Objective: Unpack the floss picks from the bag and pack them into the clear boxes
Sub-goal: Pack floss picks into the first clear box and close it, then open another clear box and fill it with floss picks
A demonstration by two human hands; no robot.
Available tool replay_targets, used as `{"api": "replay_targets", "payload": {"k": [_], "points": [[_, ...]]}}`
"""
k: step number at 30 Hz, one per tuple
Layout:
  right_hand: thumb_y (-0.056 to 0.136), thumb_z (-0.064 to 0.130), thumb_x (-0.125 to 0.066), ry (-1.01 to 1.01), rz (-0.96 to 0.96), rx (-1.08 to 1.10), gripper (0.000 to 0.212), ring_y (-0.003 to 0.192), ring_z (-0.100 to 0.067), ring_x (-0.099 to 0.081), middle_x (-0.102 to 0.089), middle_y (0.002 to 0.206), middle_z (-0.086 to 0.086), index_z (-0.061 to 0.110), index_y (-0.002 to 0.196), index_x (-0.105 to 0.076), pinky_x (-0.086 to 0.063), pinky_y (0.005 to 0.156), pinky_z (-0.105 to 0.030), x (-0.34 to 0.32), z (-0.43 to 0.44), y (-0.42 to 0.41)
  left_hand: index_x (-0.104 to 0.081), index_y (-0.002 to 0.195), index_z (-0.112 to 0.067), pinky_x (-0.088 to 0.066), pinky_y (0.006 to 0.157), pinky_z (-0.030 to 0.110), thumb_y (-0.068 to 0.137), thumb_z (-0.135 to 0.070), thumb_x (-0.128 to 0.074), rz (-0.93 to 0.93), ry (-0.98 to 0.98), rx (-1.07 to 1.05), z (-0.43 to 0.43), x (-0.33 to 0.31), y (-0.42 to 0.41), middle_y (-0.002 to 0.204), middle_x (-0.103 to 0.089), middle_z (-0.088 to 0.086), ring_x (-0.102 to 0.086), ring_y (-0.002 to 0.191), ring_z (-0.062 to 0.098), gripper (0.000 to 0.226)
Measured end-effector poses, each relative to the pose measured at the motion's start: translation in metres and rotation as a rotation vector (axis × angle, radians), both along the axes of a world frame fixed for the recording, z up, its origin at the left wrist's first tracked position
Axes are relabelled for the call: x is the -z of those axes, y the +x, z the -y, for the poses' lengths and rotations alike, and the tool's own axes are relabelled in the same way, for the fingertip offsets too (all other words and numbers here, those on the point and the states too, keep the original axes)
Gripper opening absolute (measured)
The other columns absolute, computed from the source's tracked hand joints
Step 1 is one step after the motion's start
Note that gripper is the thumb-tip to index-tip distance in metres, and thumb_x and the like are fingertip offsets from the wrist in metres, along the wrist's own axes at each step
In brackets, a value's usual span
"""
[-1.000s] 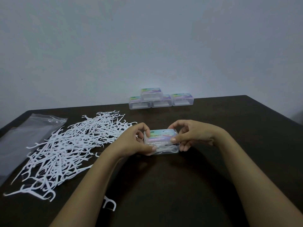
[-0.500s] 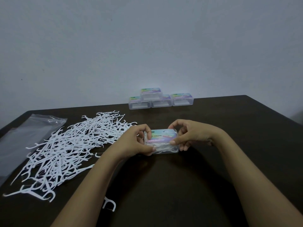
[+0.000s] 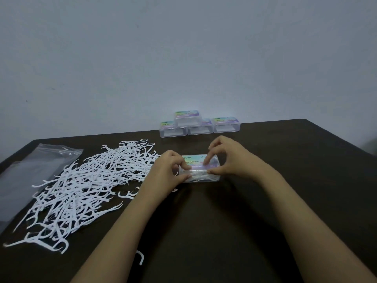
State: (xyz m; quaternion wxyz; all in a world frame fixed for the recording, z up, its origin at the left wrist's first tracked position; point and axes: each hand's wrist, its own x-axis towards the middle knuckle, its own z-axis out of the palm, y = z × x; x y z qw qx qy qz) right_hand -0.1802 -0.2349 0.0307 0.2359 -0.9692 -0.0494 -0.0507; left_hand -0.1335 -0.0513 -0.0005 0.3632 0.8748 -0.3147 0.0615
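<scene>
Floss picks [image 3: 87, 184] between bag [image 3: 30, 174] and clear box [image 3: 201, 178]

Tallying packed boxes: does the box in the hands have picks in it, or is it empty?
Not empty. White picks show through the clear front wall of the box, under the lid. How full, cannot tell.

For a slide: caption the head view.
Left hand and right hand grip a clear box beside loose floss picks on a dark table.

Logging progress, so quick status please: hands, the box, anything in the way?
Left hand, right hand both grip the clear box, lid on, picks inside. Loose floss picks piled left; four more boxes at the back. Nothing in the way.
</scene>
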Motion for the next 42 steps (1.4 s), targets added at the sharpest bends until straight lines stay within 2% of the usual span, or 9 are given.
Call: {"api": "replay_targets", "payload": {"k": [3, 7, 14, 22, 26, 31, 35, 39, 42], "points": [[0.080, 0.032, -0.069, -0.217, 0.081, -0.037, 0.021, 0.111, -0.009, -0.041, -0.052, 0.120, 0.005, 0.026, 0.100, -0.069, -0.033, 0.099, -0.031, 0.001, -0.009, 0.002, -0.069, 0.082, -0.013, -0.039, 0.068, 0.013, 0.076, -0.012, -0.074, 0.050, 0.027, -0.038, 0.001, 0.001, 0.000, 0.095, -0.053, -0.002, -0.053, 0.084, 0.013, 0.008], [0.083, 0.032, -0.065, -0.308, 0.131, -0.090, 0.026, 0.109, -0.010, -0.047, -0.058, 0.120, 0.002, 0.020, 0.106, -0.067, -0.033, 0.097, -0.027, 0.004, -0.016, 0.004, -0.071, 0.084, -0.007, -0.044, 0.073, 0.022, 0.076, -0.010, -0.074, 0.101, 0.052, -0.031, 0.004, 0.001, 0.000, 0.090, -0.052, 0.000, -0.052, 0.080, 0.014, 0.010], [0.080, 0.026, -0.070, -0.198, 0.147, -0.090, 0.024, 0.101, -0.013, -0.053, -0.061, 0.110, -0.001, 0.014, 0.101, -0.071, -0.043, 0.093, -0.033, 0.008, -0.015, 0.004, -0.071, 0.088, -0.004, -0.032, 0.066, 0.016, 0.079, -0.011, -0.071, 0.150, 0.088, -0.005, 0.005, 0.004, 0.004, 0.089, -0.050, 0.000, -0.045, 0.070, 0.010, 0.011], [0.084, 0.035, -0.063, -0.202, 0.230, -0.060, 0.024, 0.094, -0.005, -0.044, -0.056, 0.106, 0.004, 0.019, 0.102, -0.068, -0.036, 0.091, -0.024, 0.022, -0.015, -0.001, -0.068, 0.101, -0.010, -0.033, 0.074, 0.018, 0.087, -0.021, -0.062, 0.173, 0.267, -0.021, 0.007, 0.003, 0.005, 0.106, -0.055, 0.003, -0.053, 0.089, 0.016, 0.020], [0.090, 0.037, -0.054, -0.289, 0.264, 0.064, 0.027, 0.107, -0.010, -0.046, -0.055, 0.115, 0.004, 0.022, 0.111, -0.063, -0.028, 0.097, -0.028, 0.029, -0.015, 0.004, -0.061, 0.118, -0.018, -0.036, 0.092, 0.027, 0.093, -0.027, -0.051, 0.201, 0.369, -0.044, 0.016, 0.000, 0.005, 0.121, -0.053, -0.001, -0.055, 0.105, 0.018, 0.029], [0.095, 0.028, -0.045, -0.379, 0.263, 0.250, 0.021, 0.110, -0.012, -0.049, -0.055, 0.119, 0.004, 0.023, 0.113, -0.054, -0.026, 0.099, -0.032, 0.033, -0.007, 0.014, -0.029, 0.143, -0.030, -0.024, 0.108, 0.040, 0.094, -0.034, -0.047, 0.167, 0.550, 0.014, 0.033, 0.000, 0.012, 0.151, -0.027, -0.011, -0.032, 0.134, 0.013, 0.052], [0.094, 0.020, -0.046, -0.426, 0.196, 0.386, 0.023, 0.114, -0.017, -0.048, -0.056, 0.121, 0.001, 0.022, 0.116, -0.052, -0.026, 0.103, -0.038, 0.030, 0.017, 0.025, -0.030, 0.142, -0.032, -0.022, 0.108, 0.042, 0.094, -0.037, -0.047, 0.170, 0.536, -0.020, 0.043, -0.006, 0.036, 0.148, -0.034, -0.009, -0.031, 0.135, 0.013, 0.052], [0.093, 0.011, -0.047, -0.305, 0.192, 0.501, 0.029, 0.109, -0.016, -0.050, -0.058, 0.121, 0.003, 0.024, 0.117, -0.054, -0.026, 0.101, -0.038, 0.034, 0.051, 0.032, -0.031, 0.142, -0.024, -0.024, 0.109, 0.038, 0.094, -0.032, -0.047, 0.216, 0.484, -0.135, 0.054, -0.013, 0.067, 0.144, -0.041, -0.002, -0.035, 0.133, 0.017, 0.051], [0.095, 0.008, -0.041, -0.196, 0.205, 0.562, 0.030, 0.088, -0.016, -0.059, -0.065, 0.094, 0.002, 0.023, 0.118, -0.053, -0.023, 0.105, -0.038, 0.039, 0.067, 0.041, -0.032, 0.141, -0.018, -0.029, 0.108, 0.038, 0.093, -0.024, -0.048, 0.244, 0.415, -0.182, 0.068, -0.017, 0.092, 0.142, -0.041, 0.004, -0.037, 0.131, 0.021, 0.051]]}}
